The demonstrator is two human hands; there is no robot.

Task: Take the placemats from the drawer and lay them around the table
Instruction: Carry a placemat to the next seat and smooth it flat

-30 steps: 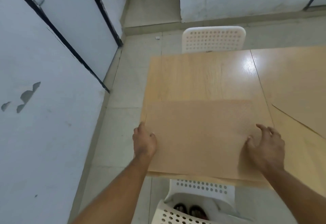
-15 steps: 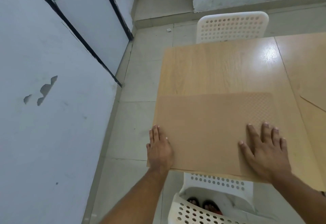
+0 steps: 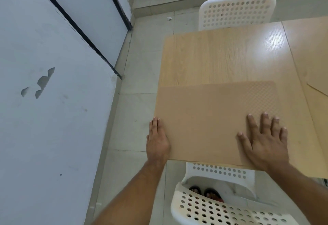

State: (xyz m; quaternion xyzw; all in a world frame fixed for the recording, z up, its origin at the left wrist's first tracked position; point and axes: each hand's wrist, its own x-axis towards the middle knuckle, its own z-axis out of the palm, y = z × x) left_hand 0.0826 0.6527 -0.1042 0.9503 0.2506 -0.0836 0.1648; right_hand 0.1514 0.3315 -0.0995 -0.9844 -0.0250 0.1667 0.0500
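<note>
Tan textured rectangular placemat on pale wooden table, right side cropped | left hand straight-fingered at mat edge, thumb hidden | right hand splayed on mat

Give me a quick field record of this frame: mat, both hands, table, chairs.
placemat: tan, lying flat on the table's near left corner
left hand: fingers straight and together, at the placemat's left edge
right hand: flat, fingers spread, pressing the placemat's near right part
held: nothing gripped by either hand
table: light wood, glossy, with glare toward the far right
near chair: white, perforated, at the table's near edge
far chair: white, perforated, at the table's far edge
</note>
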